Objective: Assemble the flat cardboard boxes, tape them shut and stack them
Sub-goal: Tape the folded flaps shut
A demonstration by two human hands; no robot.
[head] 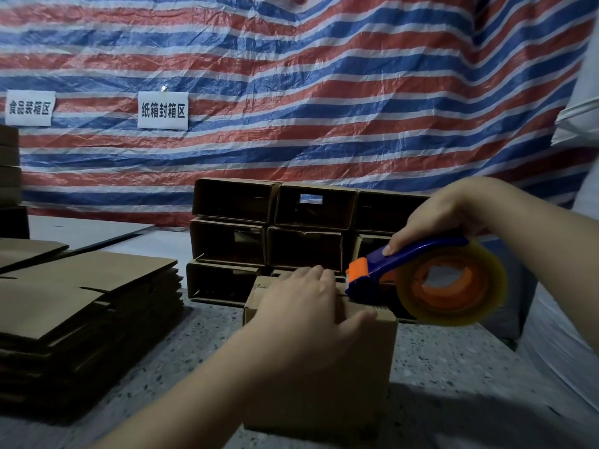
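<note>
- Clearly the box (324,367) stands on the worktop (453,367), near the person, so its top flaps can be taped.
- Behind the box, the stack (275,234) sits out of the way; left of it lie the flats (84,306).
- Over the box's right top edge, the right hand (440,218) grips the dispenser (431,277), its blade end on the seam.
- On the box top, the left hand (308,306) presses with spread fingers, probably holding the flaps shut.

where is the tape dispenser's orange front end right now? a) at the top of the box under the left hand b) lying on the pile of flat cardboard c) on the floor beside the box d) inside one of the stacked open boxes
a: the right hand grips the tape dispenser, whose orange front end sits at the top of the box that the left hand presses down.
</note>
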